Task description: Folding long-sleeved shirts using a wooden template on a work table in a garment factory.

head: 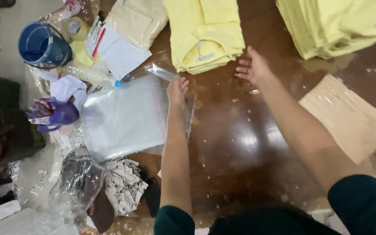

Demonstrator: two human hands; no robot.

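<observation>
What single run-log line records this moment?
left hand: holds clear plastic bag | right hand: open, at folded yellow shirt | surface: brown table

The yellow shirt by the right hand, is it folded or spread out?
Folded. The yellow shirt lies as a neat rectangular packet on the brown table, collar showing at its near end, just left of the right hand.

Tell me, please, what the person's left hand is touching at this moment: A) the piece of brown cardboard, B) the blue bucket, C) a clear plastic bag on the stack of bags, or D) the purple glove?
C: the left hand rests on the edge of a clear plastic bag lying on the stack, while the right hand reaches toward the folded yellow shirt.
</observation>
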